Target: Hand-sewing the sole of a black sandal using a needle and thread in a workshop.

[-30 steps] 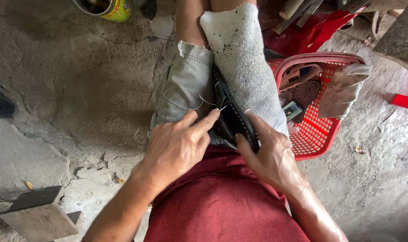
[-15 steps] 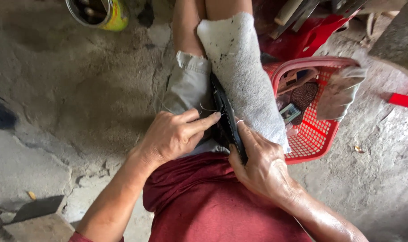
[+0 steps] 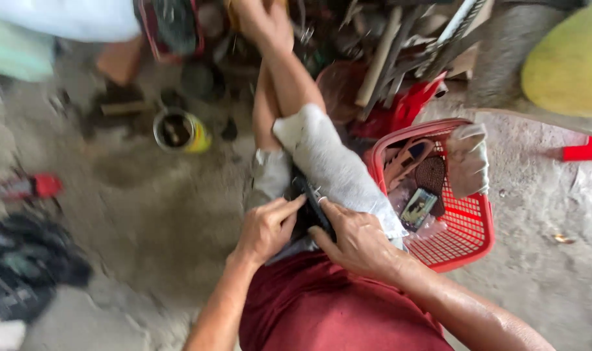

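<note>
A dark, flat leather-like piece [image 3: 313, 207] is wedged between my knees, which are covered by grey shorts [image 3: 338, 170]. My left hand [image 3: 268, 227] pinches at its left side with fingers closed, seemingly on a thin thread that I cannot make out in the blurred frame. My right hand [image 3: 356, 238] presses against and grips the dark piece from the right. My red shirt [image 3: 322, 312] fills the bottom of the view.
A red plastic basket [image 3: 462, 250] with soles, a cloth and small items stands right of my legs. An open yellow tin [image 3: 178, 131] sits on the concrete floor [image 3: 146, 221]. Tools and clutter pile at the top; dark objects lie at left.
The camera has tilted up and the view is blurred, showing more clutter ahead. Both hands stay on the dark piece between my knees.
</note>
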